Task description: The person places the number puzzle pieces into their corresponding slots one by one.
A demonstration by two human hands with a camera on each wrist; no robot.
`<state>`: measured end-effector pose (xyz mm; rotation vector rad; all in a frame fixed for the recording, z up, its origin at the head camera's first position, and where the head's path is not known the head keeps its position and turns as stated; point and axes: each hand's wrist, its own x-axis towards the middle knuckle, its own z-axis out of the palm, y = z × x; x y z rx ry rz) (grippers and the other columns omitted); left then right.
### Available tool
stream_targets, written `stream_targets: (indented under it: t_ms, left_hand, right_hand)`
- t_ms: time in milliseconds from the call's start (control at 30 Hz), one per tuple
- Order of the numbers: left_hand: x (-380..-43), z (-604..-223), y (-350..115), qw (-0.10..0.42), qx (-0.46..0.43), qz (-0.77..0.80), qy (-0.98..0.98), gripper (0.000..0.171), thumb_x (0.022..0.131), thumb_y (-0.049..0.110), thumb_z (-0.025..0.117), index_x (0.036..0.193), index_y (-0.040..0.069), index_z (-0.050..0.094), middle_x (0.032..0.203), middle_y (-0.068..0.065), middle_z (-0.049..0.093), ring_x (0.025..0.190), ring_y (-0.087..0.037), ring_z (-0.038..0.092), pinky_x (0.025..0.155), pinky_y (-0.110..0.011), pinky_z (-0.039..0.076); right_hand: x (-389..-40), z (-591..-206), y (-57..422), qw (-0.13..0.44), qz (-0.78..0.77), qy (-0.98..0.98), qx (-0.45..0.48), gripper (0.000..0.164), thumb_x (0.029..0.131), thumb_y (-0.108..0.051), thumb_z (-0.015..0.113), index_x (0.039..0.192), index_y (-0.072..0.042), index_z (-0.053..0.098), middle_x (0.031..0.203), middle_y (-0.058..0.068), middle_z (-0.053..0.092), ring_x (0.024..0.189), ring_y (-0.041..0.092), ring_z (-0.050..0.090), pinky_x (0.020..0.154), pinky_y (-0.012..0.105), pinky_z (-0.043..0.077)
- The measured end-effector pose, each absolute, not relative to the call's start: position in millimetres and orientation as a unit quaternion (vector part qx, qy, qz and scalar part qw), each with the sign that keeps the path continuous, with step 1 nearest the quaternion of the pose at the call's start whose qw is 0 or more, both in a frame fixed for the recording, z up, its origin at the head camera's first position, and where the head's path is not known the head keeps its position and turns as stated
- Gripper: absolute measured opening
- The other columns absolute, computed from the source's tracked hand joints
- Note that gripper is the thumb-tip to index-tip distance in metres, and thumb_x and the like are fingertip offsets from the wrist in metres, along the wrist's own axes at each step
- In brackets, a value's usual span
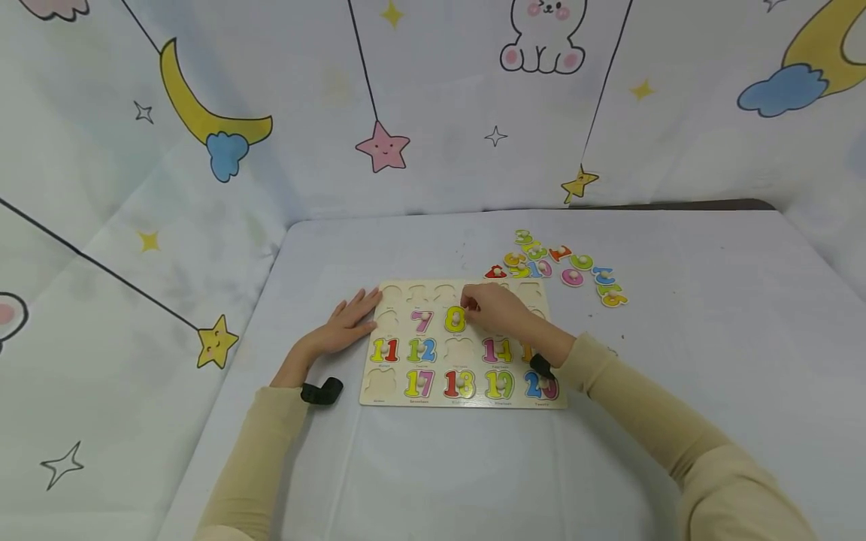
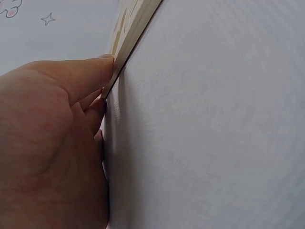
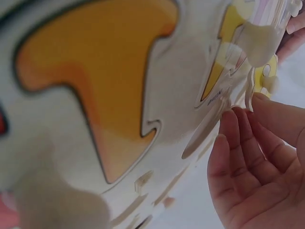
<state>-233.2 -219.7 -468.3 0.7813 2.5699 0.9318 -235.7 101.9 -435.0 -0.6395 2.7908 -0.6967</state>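
A wooden number puzzle board lies flat on the white table. My right hand is over its upper right part, thumb and fingers pinching the edge of the yellow number 8 piece. In the right wrist view, that 8 piece stands raised from the board at the thumb tip. The left hand rests beside the board with fingers stretched out. From the left wrist, its thumb touches the board's side edge. A pink 7 piece sits left of the 8.
Loose number pieces lie scattered behind the board, some overlapping, with blue and yellow ones farther right. Two-digit pieces such as the 18 fill most lower slots. A patterned cloth hangs behind the table.
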Motion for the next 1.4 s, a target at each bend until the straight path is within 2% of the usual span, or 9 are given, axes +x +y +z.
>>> stream_targets:
  t_ms: [533,633,733,833,900,1067,1300,1400]
  left_hand:
    - [-232,-467,-220,0.151,0.270,0.323,0.894,0.063,0.100,0.024,0.046,0.151,0.007,0.013,0.155,-0.009,0.008,0.140,-0.026,-0.005,0.107,-0.047,-0.009]
    - [-232,-467,-220,0.151,0.270,0.324,0.894,0.063,0.100,0.024,0.046,0.151,0.007,0.013,0.155,-0.009,0.008,0.140,-0.026,-0.005,0.107,-0.047,-0.009]
    - [-232,-467,-220,0.151,0.270,0.324,0.894,0.063,0.100,0.025,0.046,0.151,0.007,0.013,0.155,-0.009,0.008,0.140,-0.026,-0.006,0.107,-0.046,-0.010]
    - [-232,-467,-220,0.153,0.269,0.320,0.895,0.063,0.100,0.026,0.045,0.151,0.009,0.013,0.155,-0.007,0.007,0.140,-0.025,-0.006,0.107,-0.045,-0.010]
    - [-233,-467,-220,0.154,0.268,0.318,0.896,0.063,0.100,0.026,0.045,0.151,0.010,0.013,0.156,-0.006,0.007,0.140,-0.023,-0.006,0.108,-0.044,-0.010]
    - [-233,-467,-220,0.154,0.267,0.319,0.896,0.062,0.100,0.025,0.045,0.151,0.009,0.013,0.155,-0.006,0.008,0.140,-0.023,-0.006,0.108,-0.044,-0.010]
    - [-233,-466,-218,0.155,0.271,0.322,0.894,0.064,0.100,0.025,0.046,0.150,0.006,0.013,0.155,-0.010,0.008,0.140,-0.027,-0.006,0.107,-0.048,-0.009]
    - [-233,-466,-218,0.154,0.270,0.320,0.895,0.063,0.100,0.025,0.046,0.151,0.007,0.013,0.155,-0.009,0.008,0.140,-0.027,-0.006,0.107,-0.047,-0.009]
  right_hand:
    - [-218,-429,90,0.048,-0.068,0.958,-0.276,0.020,0.091,-0.021,0.065,0.105,-0.007,0.067,0.085,0.001,0.055,0.069,0.015,0.050,0.060,0.026,0.045]
    - [-215,-429,89,0.037,-0.041,0.955,-0.292,0.029,0.090,-0.022,0.065,0.116,-0.010,0.064,0.095,0.003,0.058,0.077,0.016,0.053,0.065,0.028,0.047]
    - [-211,-430,91,0.034,-0.034,0.944,-0.327,0.038,0.091,-0.021,0.064,0.128,-0.014,0.059,0.115,0.008,0.058,0.098,0.022,0.055,0.078,0.034,0.049]
    - [-207,-432,96,0.055,-0.035,0.926,-0.372,0.043,0.092,-0.021,0.062,0.134,-0.018,0.053,0.134,0.011,0.049,0.121,0.027,0.046,0.094,0.040,0.043]
    - [-204,-434,99,0.074,-0.027,0.915,-0.396,0.046,0.093,-0.024,0.060,0.138,-0.020,0.049,0.143,0.011,0.039,0.129,0.027,0.037,0.098,0.042,0.038]
    - [-199,-436,105,0.107,-0.015,0.906,-0.410,0.055,0.094,-0.034,0.058,0.144,-0.020,0.041,0.151,0.011,0.025,0.134,0.026,0.029,0.098,0.042,0.038]
    - [-201,-437,108,0.144,-0.019,0.904,-0.401,0.060,0.093,-0.041,0.057,0.146,-0.022,0.037,0.153,0.006,0.021,0.136,0.022,0.026,0.102,0.039,0.034]
    - [-202,-438,110,0.149,-0.037,0.903,-0.401,0.059,0.093,-0.041,0.056,0.146,-0.023,0.037,0.153,0.006,0.020,0.134,0.023,0.028,0.102,0.040,0.034]
